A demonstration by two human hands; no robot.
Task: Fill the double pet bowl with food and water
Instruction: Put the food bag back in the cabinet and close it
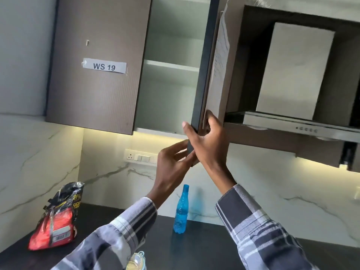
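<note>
Both hands — left hand [173,162], right hand [208,141] — gripping cabinet door [202,75], seemingly.

A white paper label [104,66] taped to the closed cabinet door [97,75] reads "WS 19", while below and left of it the red-and-black bag [55,217] shows "99", its remaining print too blurred to read.

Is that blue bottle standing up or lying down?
Upright: the blue bottle stands on its base on the dark counter, neck pointing up.
</note>
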